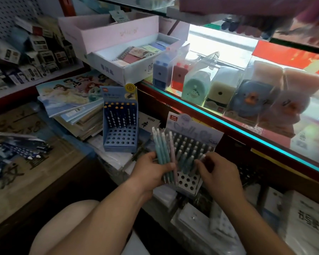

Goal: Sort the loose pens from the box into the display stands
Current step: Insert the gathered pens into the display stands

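Observation:
My left hand (153, 167) grips a bundle of several pastel pens (163, 150), teal and one pink, tips pointing down toward me. Right beside it stands a pale grey-blue display stand (189, 182) with many pens upright in its holes; its front rows of holes are bare. My right hand (216, 171) rests on the stand's front pens, fingers pinching one of them (191, 163). A second, blue display stand (120, 142) sits farther back left, with dark dotted pens in its rear rows. Loose dark dotted pens (24, 148) lie on the floor at left.
A glass counter with a lit teal edge (228, 124) runs along the right, holding boxed sharpeners (195, 89). Stacked notebooks (72, 105) lie behind the blue stand. White boxes (309, 223) fill the lower right. My knee (66, 227) is at the bottom.

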`<state>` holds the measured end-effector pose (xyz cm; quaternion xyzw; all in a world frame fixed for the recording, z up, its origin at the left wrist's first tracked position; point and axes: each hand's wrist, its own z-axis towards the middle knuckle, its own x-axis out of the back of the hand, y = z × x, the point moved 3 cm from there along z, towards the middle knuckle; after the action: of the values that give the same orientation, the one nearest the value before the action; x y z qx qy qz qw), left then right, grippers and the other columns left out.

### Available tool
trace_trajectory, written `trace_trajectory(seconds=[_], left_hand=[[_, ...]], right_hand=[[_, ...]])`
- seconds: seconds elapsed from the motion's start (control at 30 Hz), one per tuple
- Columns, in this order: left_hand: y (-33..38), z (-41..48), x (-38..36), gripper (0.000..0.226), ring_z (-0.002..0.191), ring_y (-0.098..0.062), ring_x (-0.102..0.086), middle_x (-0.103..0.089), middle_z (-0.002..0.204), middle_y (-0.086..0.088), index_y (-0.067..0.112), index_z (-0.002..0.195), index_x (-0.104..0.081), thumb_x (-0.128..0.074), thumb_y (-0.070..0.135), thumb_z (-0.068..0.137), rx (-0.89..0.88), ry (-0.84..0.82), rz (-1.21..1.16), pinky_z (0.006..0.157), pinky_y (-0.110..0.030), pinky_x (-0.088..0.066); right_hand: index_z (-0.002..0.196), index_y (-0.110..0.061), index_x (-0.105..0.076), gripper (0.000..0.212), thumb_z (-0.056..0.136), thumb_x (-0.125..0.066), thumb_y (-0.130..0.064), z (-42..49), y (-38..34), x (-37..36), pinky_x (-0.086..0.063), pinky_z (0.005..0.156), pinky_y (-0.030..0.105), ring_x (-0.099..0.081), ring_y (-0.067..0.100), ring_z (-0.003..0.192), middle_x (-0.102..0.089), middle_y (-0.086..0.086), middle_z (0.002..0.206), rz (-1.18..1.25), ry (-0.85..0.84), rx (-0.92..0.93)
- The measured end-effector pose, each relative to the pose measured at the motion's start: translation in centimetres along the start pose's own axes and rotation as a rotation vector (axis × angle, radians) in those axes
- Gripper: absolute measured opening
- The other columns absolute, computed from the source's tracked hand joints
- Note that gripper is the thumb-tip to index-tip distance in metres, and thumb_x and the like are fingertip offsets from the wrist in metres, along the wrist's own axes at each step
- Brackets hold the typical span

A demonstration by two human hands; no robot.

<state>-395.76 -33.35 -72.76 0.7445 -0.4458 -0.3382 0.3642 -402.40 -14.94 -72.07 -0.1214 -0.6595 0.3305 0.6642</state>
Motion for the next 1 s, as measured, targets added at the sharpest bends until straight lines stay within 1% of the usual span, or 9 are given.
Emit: trace_trajectory(seconds=[0.13, 0.37, 0.47, 0.53, 0.67, 0.77, 0.87, 0.93, 1.0], left_hand=[[-0.1, -0.4, 0.1, 0.038, 0.108, -0.028, -0.070, -0.073, 0.115, -0.012, 0.011, 0.122, -0.067, -0.070, -0.005, 0.088, 0.007, -0.026, 0.015, 0.085, -0.043, -0.061], [-0.2, -1.0, 0.0, 0.032, 0.103, -0.026, -0.072, -0.075, 0.109, -0.011, 0.014, 0.113, -0.068, -0.071, -0.005, 0.087, -0.001, -0.058, 0.093, 0.089, -0.043, -0.060], [-0.4, -1.1, -0.2, 0.034, 0.104, -0.022, -0.072, -0.076, 0.109, -0.006, 0.019, 0.115, -0.068, -0.074, 0.001, 0.087, -0.013, -0.134, 0.185, 0.093, -0.046, -0.059], [-0.4, -1.4, -0.5, 0.034, 0.103, -0.019, -0.073, -0.076, 0.108, -0.005, 0.021, 0.115, -0.068, -0.074, 0.002, 0.087, -0.028, -0.198, 0.243, 0.090, -0.041, -0.060], [-0.4, -1.7, -1.2, 0.035, 0.101, -0.018, -0.074, -0.076, 0.109, -0.007, 0.018, 0.117, -0.069, -0.073, 0.000, 0.087, -0.039, -0.288, 0.299, 0.084, -0.032, -0.061], [-0.5, -1.4, -0.9, 0.032, 0.100, -0.016, -0.073, -0.076, 0.108, -0.002, 0.022, 0.114, -0.069, -0.074, 0.005, 0.088, -0.058, -0.213, 0.306, 0.087, -0.036, -0.061], [-0.4, -0.8, -0.1, 0.030, 0.100, -0.019, -0.073, -0.075, 0.108, -0.002, 0.026, 0.110, -0.068, -0.076, 0.009, 0.087, -0.062, -0.089, 0.286, 0.092, -0.047, -0.059], [-0.4, -0.7, 0.0, 0.030, 0.100, -0.023, -0.073, -0.074, 0.107, -0.006, 0.024, 0.108, -0.068, -0.076, 0.005, 0.086, -0.060, -0.057, 0.244, 0.091, -0.050, -0.059], [-0.4, -0.6, -0.1, 0.032, 0.100, -0.025, -0.072, -0.074, 0.107, -0.007, 0.023, 0.109, -0.068, -0.077, 0.004, 0.086, -0.060, -0.049, 0.225, 0.092, -0.052, -0.059]], right_hand=[[0.097, -0.031, -0.058, 0.012, 0.094, -0.067, -0.039, 0.0, -0.6, 0.2, -0.043, 0.067, 0.022, -0.054, -0.003, 0.076, -0.057, -0.018, 0.083, -0.005, 0.019, -0.026], [0.089, -0.030, -0.060, 0.011, 0.094, -0.068, -0.035, -0.1, -1.0, 0.3, -0.049, 0.070, 0.025, -0.057, -0.001, 0.078, -0.059, -0.018, 0.081, -0.001, 0.008, -0.070], [0.095, -0.030, -0.064, 0.007, 0.093, -0.069, -0.035, -0.1, -1.7, 0.9, -0.053, 0.070, 0.022, -0.064, 0.001, 0.080, -0.065, -0.013, 0.088, 0.205, 0.018, -0.107], [0.098, -0.033, -0.066, 0.008, 0.091, -0.071, -0.034, -0.2, -2.6, 1.3, -0.053, 0.069, 0.019, -0.065, -0.001, 0.083, -0.068, -0.011, 0.091, 0.401, -0.034, -0.115], [0.095, -0.027, -0.071, 0.004, 0.092, -0.070, -0.029, -0.4, -3.4, 1.6, -0.061, 0.071, 0.029, -0.072, 0.008, 0.081, -0.073, -0.006, 0.090, 0.563, -0.173, -0.149], [0.097, -0.023, -0.070, 0.006, 0.094, -0.066, -0.027, -0.3, -2.4, 2.6, -0.061, 0.073, 0.033, -0.074, 0.015, 0.084, -0.074, -0.001, 0.093, 0.671, -0.103, -0.207], [0.096, -0.028, -0.067, 0.004, 0.095, -0.067, -0.025, -0.2, -1.0, 3.9, -0.056, 0.067, 0.025, -0.071, 0.011, 0.086, -0.071, -0.004, 0.095, 0.547, 0.093, -0.170], [0.094, -0.035, -0.065, 0.011, 0.095, -0.068, -0.024, -0.5, -0.2, 3.7, -0.054, 0.066, 0.024, -0.068, 0.006, 0.087, -0.069, -0.009, 0.095, 0.410, 0.107, -0.128], [0.094, -0.037, -0.063, 0.014, 0.094, -0.068, -0.025, -0.8, 0.3, 3.0, -0.053, 0.075, 0.027, -0.065, 0.004, 0.091, -0.067, -0.013, 0.097, 0.311, 0.062, -0.100]])
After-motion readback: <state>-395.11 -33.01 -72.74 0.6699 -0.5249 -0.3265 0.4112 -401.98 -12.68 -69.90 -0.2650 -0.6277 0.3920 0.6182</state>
